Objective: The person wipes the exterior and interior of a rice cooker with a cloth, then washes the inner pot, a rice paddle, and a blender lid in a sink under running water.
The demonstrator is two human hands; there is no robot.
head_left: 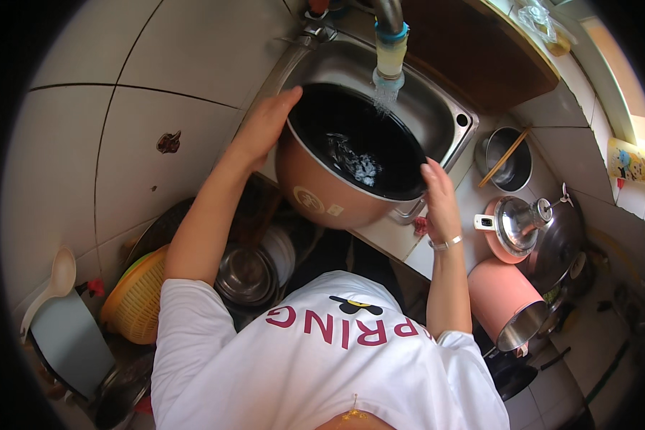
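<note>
Between my two hands a rice cooker inner pot [328, 188], copper-coloured outside and black inside, is held tilted over the near edge of a stainless steel sink [430, 118]. My left hand [269, 126] grips the rim on the left. On the opposite side, my right hand [439, 199] holds the rim and wall. Water runs from the faucet [390, 51] above, falling at the far rim of the pot. Some water moves over the pot's dark inner bottom. The fingers under and behind the pot are partly hidden.
Right of the sink stand a metal bowl [508, 161] with chopsticks [504, 157] across it, a pink lidded appliance part [510, 226] and a pink metal jug [508, 306] on its side. A yellow basket [137, 301] is at the lower left. A wooden board [478, 48] leans behind the sink.
</note>
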